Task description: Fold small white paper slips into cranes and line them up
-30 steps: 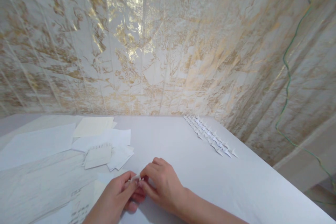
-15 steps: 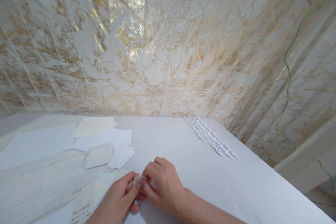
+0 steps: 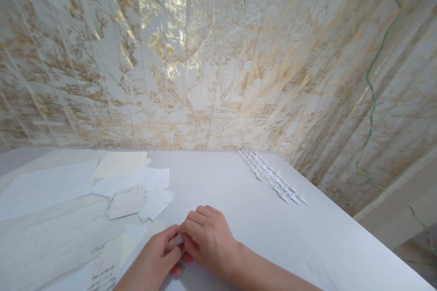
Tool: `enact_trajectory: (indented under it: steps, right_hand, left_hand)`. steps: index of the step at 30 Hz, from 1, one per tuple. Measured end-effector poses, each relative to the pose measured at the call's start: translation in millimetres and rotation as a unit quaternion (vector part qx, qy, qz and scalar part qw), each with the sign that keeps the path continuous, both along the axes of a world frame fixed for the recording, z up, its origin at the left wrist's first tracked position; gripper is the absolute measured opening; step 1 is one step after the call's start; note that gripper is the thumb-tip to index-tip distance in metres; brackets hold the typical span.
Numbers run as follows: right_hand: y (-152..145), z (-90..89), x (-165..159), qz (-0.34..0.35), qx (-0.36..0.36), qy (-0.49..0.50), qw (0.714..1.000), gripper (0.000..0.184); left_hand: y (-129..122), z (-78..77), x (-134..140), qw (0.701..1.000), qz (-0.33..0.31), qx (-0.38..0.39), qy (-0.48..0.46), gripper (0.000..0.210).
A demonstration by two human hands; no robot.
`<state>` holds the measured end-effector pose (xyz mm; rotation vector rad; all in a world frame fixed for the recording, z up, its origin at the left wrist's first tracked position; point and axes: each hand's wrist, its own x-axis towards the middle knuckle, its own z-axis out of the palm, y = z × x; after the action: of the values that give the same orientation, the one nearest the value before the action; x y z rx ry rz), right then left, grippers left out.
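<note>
A creased white-and-gold covering [image 3: 211, 72] is rising behind the pale surface [image 3: 307, 245], catching a bright glare left of centre near its top. Along the right side, a green-and-yellow cord [image 3: 373, 102] is trailing down in loose bends, crossing a pale band [image 3: 378, 220] toward the lower corner.

1. Soft, bright light is washing the white tabletop [image 3: 307, 236] almost flat.
2. Glare is bouncing off the gold-patterned wall covering [image 3: 218, 68], strongest high and left of centre.
3. The lower right corner is sitting in duller shade.
4. Faint shadow is lying beneath the left hand [image 3: 159, 254] and right hand [image 3: 210, 238].
5. Blur is softening the papers' [image 3: 127, 202] print.
6. Wide-angle distortion is stretching the edges.
</note>
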<state>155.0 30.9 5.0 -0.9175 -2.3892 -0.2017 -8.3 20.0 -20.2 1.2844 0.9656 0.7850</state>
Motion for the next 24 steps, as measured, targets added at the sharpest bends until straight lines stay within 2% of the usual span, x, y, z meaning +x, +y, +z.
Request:
enact_trajectory:
  steps: [3, 5, 8, 11, 14, 17, 20, 24]
  right_hand:
    - [1, -2.1, 2, 0.033, -0.070, 0.060, 0.995, 0.016]
    - [1, 0.2, 3, 0.064, -0.139, 0.114, 0.982, 0.022]
    - [1, 6.7, 6, 0.084, -0.256, 0.213, 0.939, 0.026]
    - [1, 10.9, 7, 0.077, -0.333, 0.289, 0.894, 0.023]
    - [1, 11.2, 5, 0.078, -0.358, 0.327, 0.871, 0.021]
    - [0, 10.5, 3, 0.069, -0.359, 0.352, 0.862, 0.021]
    - [-2, 10.6, 1, 0.025, -0.378, 0.373, 0.847, 0.021]
    - [-3, 10.9, 0, -0.023, -0.397, 0.394, 0.829, 0.011]
  left_hand:
    - [-1, 6.8, -1, 1.000, -0.002, -0.012, 0.000, 0.025]
    - [-1, 11.5, -1, 1.000, 0.003, -0.018, -0.001, 0.030]
    - [-1, 14.0, -1, 1.000, 0.010, -0.021, -0.005, 0.037]
    - [-2, 11.1, -2, 0.999, 0.008, -0.029, -0.020, 0.047]
    - [-3, 6.6, -3, 0.998, 0.014, -0.030, -0.046, 0.054]
    - [-4, 5.1, -4, 0.999, 0.019, -0.010, -0.047, 0.059]
    - [-6, 7.4, -5, 0.999, 0.036, 0.010, -0.031, 0.061]
    - [-8, 10.7, -7, 0.998, 0.045, 0.042, 0.006, 0.059]
